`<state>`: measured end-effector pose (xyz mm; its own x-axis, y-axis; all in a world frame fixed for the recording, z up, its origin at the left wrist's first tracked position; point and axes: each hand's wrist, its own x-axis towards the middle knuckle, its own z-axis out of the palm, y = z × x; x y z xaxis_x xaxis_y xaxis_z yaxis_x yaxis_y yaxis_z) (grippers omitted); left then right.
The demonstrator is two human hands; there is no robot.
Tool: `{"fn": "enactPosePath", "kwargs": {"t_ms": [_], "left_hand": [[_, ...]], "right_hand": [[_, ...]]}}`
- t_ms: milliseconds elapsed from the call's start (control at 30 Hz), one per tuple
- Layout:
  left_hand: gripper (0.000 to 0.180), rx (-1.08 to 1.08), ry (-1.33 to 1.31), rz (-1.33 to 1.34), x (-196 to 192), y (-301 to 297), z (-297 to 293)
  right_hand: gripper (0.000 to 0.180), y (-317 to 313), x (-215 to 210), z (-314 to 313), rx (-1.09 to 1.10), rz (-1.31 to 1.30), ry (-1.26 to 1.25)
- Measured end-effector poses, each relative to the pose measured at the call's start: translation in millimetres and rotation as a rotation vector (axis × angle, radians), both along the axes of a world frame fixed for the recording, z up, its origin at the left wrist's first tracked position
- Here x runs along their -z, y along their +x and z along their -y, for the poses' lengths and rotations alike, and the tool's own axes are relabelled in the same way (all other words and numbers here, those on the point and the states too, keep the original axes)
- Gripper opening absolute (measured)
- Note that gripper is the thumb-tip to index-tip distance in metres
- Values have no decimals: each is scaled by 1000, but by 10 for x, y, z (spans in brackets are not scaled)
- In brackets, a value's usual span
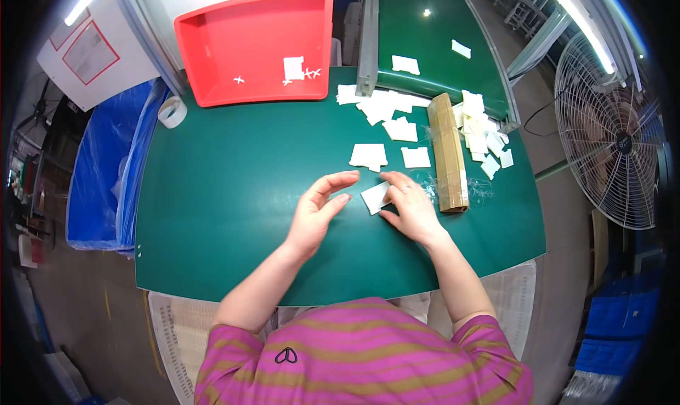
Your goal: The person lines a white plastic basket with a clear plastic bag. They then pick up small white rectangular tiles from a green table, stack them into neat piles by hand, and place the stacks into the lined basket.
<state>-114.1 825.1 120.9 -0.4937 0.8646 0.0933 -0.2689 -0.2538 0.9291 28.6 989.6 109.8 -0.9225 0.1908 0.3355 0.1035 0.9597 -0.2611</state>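
Between my hands, over the middle of the green table (219, 192), is a flat white plastic piece (373, 198), tilted at an angle. My right hand (414, 210) grips it from the right, thumb at its near edge and fingers at the far edge, partly covering it. My left hand (316, 210) is just left of the piece, thumb and fingers apart, with nothing in it. Beyond the hands lie similar white pieces, among them a larger one (368, 154) and a notched one (416, 157).
A taped cardboard strip (448, 153) separates loose white pieces from a pile (476, 125) at right. At the back stand a red bin (255, 36) holding a few white bits and a green conveyor (439, 22). Left: tape roll (172, 112), blue lined bin (106, 171). Right: a fan (616, 139).
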Motion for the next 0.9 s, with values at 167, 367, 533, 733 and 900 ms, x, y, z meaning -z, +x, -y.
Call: {"fn": "enactPosePath", "kwargs": {"t_ms": [167,367,533,733,900], "left_hand": [[43,-22,5,263,285,81,-215],[53,143,-27,595,322,47,-187],[42,206,-41,754,495,-109,-184],[43,179,-68,723,517,-98,-189],[49,80,143,811,430,11,-239]], "right_hand": [[24,-22,42,28,95,-111,-134],[12,-385,-129,212,-17,-169,-586],[18,-656,115,-341,140,-230,-70],[21,-720,74,-339,235,-89,-192],[27,-680,-192,48,153,-17,-588]]}}
